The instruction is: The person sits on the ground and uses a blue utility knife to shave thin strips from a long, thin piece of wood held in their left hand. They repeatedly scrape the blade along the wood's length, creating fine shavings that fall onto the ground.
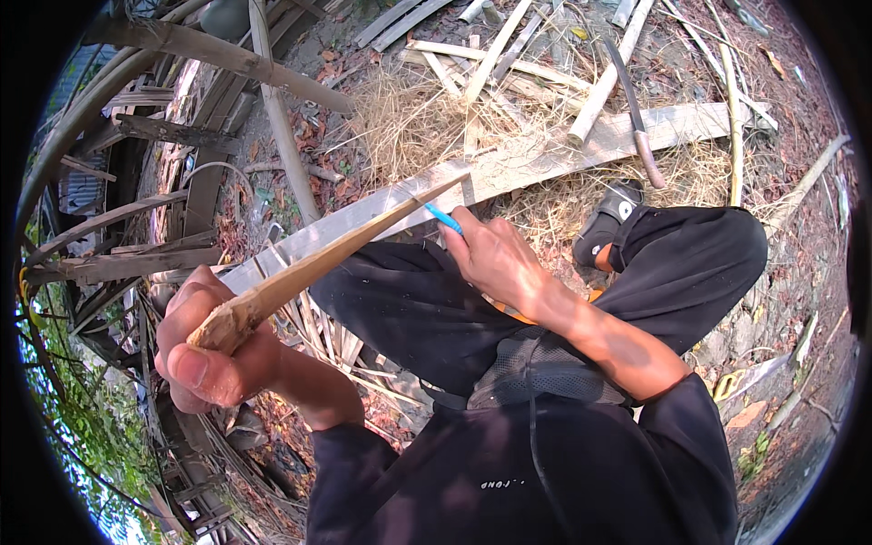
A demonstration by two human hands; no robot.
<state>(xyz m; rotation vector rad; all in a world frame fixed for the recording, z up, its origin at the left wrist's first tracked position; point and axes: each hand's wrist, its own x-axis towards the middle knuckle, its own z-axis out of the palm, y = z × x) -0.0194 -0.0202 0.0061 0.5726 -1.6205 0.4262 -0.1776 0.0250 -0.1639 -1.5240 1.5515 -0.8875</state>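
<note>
My left hand [213,354] is closed around the thick, rough-cut end of a tapered wooden stick [336,250]. From there the stick slants up to the right and narrows to a point. My right hand [500,259] grips a slim blue pen-like tool [443,218] whose thin tip meets the stick near its narrow end. Whether it is a pen or a small blade I cannot tell. Behind the stick a long flat board [536,163] lies across the ground in front of my crossed legs.
A machete [647,154] with a brown handle rests across the board's right part. Bamboo poles [613,73], split strips and straw-like shavings [400,118] lie beyond it. Stacked timber [136,263] stands at left. A saw with a yellow handle [728,386] lies at right.
</note>
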